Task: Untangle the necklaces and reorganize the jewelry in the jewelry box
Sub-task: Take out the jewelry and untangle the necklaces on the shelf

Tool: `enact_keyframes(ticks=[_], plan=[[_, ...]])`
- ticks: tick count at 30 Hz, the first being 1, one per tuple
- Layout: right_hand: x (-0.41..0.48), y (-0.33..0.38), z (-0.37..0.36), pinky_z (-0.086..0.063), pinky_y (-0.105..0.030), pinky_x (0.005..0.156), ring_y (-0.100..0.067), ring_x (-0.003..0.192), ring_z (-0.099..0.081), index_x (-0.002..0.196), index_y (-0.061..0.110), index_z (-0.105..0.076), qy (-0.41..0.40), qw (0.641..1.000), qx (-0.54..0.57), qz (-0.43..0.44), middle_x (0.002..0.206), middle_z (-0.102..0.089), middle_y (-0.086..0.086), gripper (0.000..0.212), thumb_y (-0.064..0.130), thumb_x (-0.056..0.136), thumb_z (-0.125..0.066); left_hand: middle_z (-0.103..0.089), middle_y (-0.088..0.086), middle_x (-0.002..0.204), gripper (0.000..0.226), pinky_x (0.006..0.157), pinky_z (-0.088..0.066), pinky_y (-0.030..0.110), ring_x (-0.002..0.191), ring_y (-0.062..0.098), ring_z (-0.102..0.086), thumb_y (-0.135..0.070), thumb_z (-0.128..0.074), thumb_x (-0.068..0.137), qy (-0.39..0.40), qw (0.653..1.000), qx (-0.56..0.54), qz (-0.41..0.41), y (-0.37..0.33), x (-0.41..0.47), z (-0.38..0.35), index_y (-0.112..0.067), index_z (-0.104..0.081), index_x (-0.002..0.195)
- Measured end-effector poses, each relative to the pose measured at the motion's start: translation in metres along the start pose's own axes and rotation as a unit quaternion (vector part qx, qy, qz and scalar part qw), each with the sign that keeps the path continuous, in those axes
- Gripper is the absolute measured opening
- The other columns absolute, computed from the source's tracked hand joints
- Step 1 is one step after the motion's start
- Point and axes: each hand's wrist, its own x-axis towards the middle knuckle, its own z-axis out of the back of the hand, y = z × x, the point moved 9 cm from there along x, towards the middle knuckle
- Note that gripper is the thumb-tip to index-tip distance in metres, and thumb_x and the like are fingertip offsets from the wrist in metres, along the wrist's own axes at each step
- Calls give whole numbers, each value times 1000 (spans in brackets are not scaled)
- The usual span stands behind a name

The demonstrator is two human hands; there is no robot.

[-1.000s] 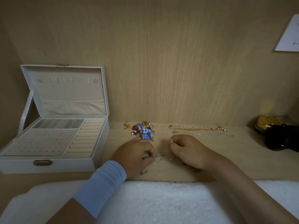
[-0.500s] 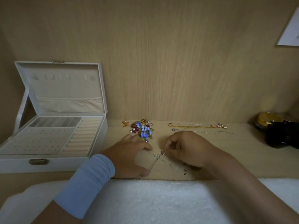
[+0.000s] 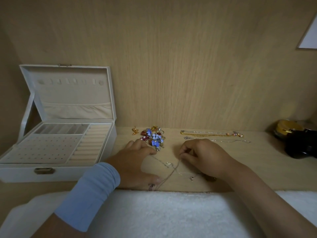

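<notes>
Two thin tangled necklace chains (image 3: 173, 170) cross on the wooden shelf between my hands; one carries a small pale pendant (image 3: 168, 164). My left hand (image 3: 135, 164) lies spread over them, with its index tip and thumb each pressing a chain down. My right hand (image 3: 204, 157) pinches one chain at its fingertips, and that chain runs taut down toward my left thumb. The white jewelry box (image 3: 25, 172) stands open at the left, its trays showing nothing in them. A pile of colourful jewelry (image 3: 154, 136) lies just beyond my left hand.
Straightened gold and silver necklaces (image 3: 211, 134) lie along the back wall on the right. A small gold piece (image 3: 135, 131) sits left of the pile. Dark jars (image 3: 300, 145) stand far right. A white towel (image 3: 163, 212) covers the front edge.
My left hand has opened from a curled grip to a wide spread of thumb and index. The chains have been drawn out from a small bunch into long crossing lines.
</notes>
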Motion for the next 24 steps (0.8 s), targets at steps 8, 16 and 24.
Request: enact_keyframes(ticks=[8,16,24], plan=[[0,-7,16,-44,-18,55,-7,60,-58,86,15,-70,-91,929,352,-66,82,-74,-2,11,12,94,-64,-62,-16,113,30,89,-37,4,105,-9,-55,-14,-57,94,-122,970,-201,-68,-37,21,9,-24,-62,122],[-2,-11,41,-53,-31,70,-18,73,-66,98,3,-67,-151,800,571,-108,86,-71,-11,13,12,98,-58,-71,3,83,17,74,-53,24,72,14,-65,-8,-51,98,-7,900,-431,-62,-59,42,8,-5,-63,110],[-9,-32,63,-59,-34,74,-20,70,-64,99,10,-59,-173,663,717,-128,78,-61,-5,10,15,102,-51,-65,-2,68,16,54,-44,17,56,18,-58,-16,-54,97,3,910,-412,-49,-68,44,32,-14,-67,88]])
